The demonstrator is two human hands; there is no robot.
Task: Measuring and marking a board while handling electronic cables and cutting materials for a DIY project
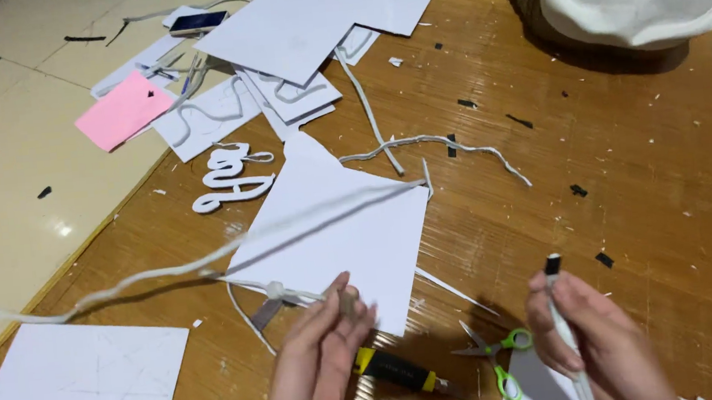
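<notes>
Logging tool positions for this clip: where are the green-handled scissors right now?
In the head view, the green-handled scissors lie on the wooden floor near the bottom edge, between the hands, just right of the yellow-and-black utility knife.

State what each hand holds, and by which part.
Left hand: pinches one end of the long white strip. Right hand: wrapped around the middle of a black-tipped white stick.

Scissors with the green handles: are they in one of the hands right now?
No, the scissors lie on the wooden floor between the left hand and the right hand, touched by neither.
</notes>
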